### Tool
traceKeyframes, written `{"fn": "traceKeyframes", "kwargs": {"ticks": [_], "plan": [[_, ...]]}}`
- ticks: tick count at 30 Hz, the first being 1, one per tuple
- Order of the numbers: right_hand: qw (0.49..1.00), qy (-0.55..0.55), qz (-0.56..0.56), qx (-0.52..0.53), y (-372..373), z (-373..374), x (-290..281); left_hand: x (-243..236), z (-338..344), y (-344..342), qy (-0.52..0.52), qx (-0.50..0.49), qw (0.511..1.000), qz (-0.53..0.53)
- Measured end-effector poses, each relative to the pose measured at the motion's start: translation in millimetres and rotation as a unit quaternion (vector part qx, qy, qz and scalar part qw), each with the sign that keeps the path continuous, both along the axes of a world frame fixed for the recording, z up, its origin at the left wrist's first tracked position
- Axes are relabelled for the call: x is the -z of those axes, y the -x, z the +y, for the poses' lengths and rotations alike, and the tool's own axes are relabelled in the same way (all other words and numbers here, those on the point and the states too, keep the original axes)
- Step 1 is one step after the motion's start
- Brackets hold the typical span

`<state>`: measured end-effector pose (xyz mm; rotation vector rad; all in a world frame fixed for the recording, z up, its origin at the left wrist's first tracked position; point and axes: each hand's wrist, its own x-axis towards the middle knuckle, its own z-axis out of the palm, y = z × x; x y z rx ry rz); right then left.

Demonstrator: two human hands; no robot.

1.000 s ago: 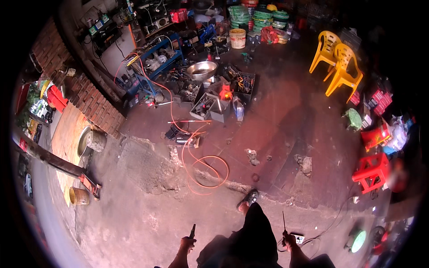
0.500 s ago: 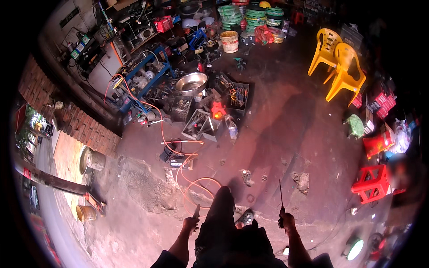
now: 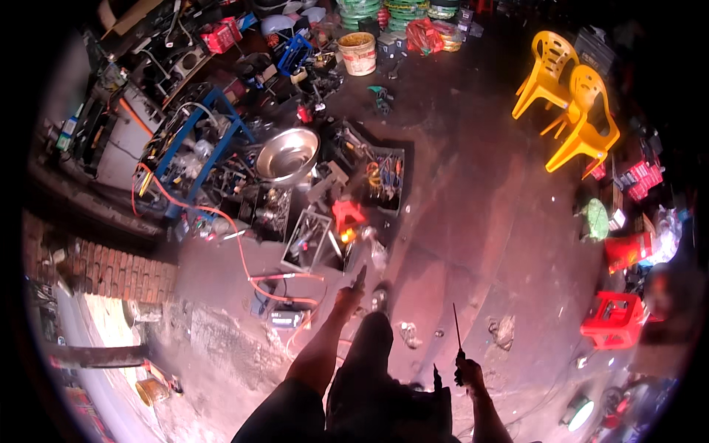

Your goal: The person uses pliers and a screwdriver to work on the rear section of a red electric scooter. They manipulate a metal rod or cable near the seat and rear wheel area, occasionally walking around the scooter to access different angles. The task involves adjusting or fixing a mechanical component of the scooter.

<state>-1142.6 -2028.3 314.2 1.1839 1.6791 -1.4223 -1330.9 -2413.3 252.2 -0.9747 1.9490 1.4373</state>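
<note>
My left hand reaches forward, closed around a short dark tool with a narrow end; its kind is too small to tell. Ahead of that hand are a clear plastic bottle-like item and a red-orange stand-like thing. Low on the right, my right hand grips a screwdriver by its dark handle, the long thin shaft pointing forward. Between my thigh and the right hand, a dark pointed thing sticks up; I cannot make out its kind.
Open metal trays of tools and a steel basin stand ahead left. An orange hose curls across the floor beside a black box. Yellow chairs and a red stool stand right. Broken patches mark the floor.
I have stepped forward toward the trays. My left hand has moved forward from low beside my leg, still holding its tool. My right hand stays low with the screwdriver.
</note>
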Motion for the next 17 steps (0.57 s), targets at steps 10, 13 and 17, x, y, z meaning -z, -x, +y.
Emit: {"fn": "traceKeyframes", "kwargs": {"ticks": [10,13,17], "plan": [[0.997,0.041,0.050,0.052,239,-92,-32,-4,-40,196,0.076,0.200,0.976,0.035],[0.994,0.075,0.067,0.052,283,-126,2,16,-54,134,0.118,0.229,0.966,0.010],[0.984,0.133,0.086,0.078,340,-178,15,44,-92,58,0.032,0.167,0.985,0.028]]}}
